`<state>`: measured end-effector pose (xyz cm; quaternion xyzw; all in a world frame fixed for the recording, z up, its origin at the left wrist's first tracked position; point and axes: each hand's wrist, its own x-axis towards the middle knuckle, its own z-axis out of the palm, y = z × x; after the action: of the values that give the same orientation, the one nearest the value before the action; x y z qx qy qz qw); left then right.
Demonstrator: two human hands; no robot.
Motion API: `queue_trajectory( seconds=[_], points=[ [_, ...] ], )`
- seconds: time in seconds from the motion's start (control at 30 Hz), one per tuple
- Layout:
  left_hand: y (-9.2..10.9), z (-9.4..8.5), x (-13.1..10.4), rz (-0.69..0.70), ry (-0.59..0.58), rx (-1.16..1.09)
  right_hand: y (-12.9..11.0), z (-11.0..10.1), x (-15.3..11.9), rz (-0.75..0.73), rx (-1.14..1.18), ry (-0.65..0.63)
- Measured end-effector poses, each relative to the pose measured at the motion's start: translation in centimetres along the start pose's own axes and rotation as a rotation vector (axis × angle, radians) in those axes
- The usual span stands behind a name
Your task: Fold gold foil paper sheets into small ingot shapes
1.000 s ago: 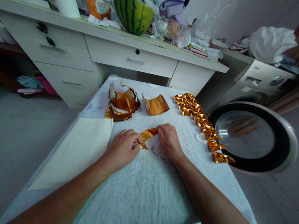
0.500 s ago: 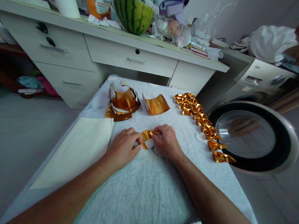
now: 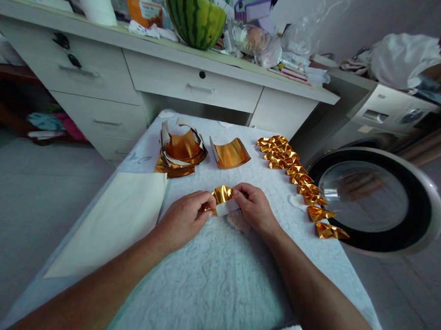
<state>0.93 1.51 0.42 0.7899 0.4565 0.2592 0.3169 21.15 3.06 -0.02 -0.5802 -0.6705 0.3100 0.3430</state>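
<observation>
Between my hands is a small piece of gold foil paper [image 3: 222,194], partly folded, with its white backing showing along the near side. My left hand [image 3: 188,212] pinches its left end, and my right hand [image 3: 253,206] pinches the right end between thumb and fingers. Just beyond lies a short curved stack of gold foil sheets [image 3: 231,154]. Left of that sits a larger curled stack of foil sheets [image 3: 182,150]. A row of folded gold foil pieces [image 3: 297,176] runs down the table's right side.
A cream sheet of paper [image 3: 110,223] lies on the cloth-covered table [image 3: 207,282] at left. Behind stands a white counter with drawers [image 3: 195,80], bearing a cut watermelon [image 3: 194,18] and clutter. On the right, an open washing machine door [image 3: 374,200] reaches close to the table edge.
The foil paper has been spread wider, with more of its gold face and white backing visible. My right hand has shifted slightly right, away from my left.
</observation>
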Motion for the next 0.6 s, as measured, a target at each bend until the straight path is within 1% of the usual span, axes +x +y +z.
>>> queue_trajectory(
  seconds=[0.13, 0.27, 0.4, 0.5, 0.6],
  points=[
    [0.1, -0.2, 0.1, -0.043, 0.111, -0.155, 0.1, 0.1, -0.1, 0.037, 0.143, -0.033],
    [-0.6, -0.3, 0.2, -0.112, 0.220, -0.203, -0.1, 0.4, -0.4, -0.005, 0.210, -0.071],
    [-1.1, -0.4, 0.3, -0.130, 0.261, -0.062, -0.7, 0.5, -0.7, -0.060, 0.157, -0.142],
    [-1.0, -0.6, 0.3, -0.097, 0.290, 0.075, -1.2, 0.4, -0.9, -0.073, 0.066, -0.203],
    [-0.7, -0.9, 0.3, -0.066, 0.309, 0.149, -1.5, 0.2, -1.1, -0.099, 0.007, -0.236]
  ],
)
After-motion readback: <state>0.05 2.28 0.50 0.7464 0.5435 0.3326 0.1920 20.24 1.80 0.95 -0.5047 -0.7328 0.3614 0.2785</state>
